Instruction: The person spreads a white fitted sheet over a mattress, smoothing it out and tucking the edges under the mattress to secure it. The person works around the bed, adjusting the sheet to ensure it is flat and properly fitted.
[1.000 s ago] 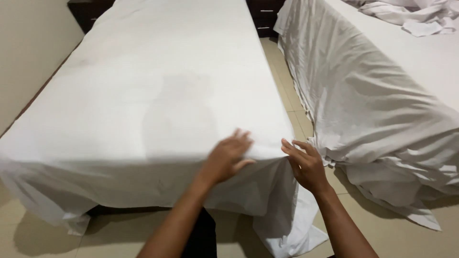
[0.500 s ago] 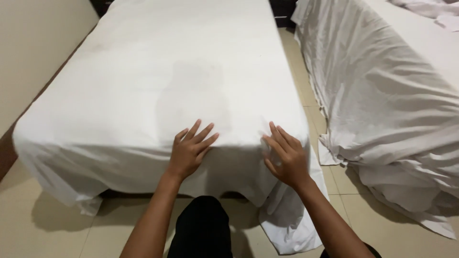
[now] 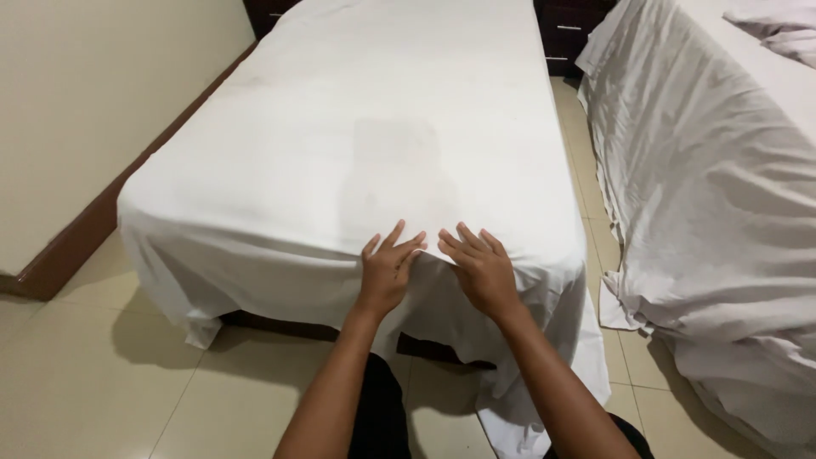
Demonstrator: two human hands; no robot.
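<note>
- White sheet (image 3: pixel 382 127) spread over the bed (image 3: pixel 255 321), top mostly smooth.
- L hand (image 3: pixel 388 270) & R hand (image 3: pixel 480 270): fingers spread, flat on sheet at bed's foot edge, holding nothing.
- Left: foot edge hangs loose, corners untucked.

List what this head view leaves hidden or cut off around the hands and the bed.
- Palms of left hand and right hand: pressed face-down on the white sheet.
- Mattress and bed frame: covered by that sheet.
- Second bed: cut off by the right edge.
- Headboard end: cut off by the top edge.

Matt white cloth sheet (image 3: pixel 382 127), faintly creased; glossy beige floor tiles (image 3: pixel 93 382).
</note>
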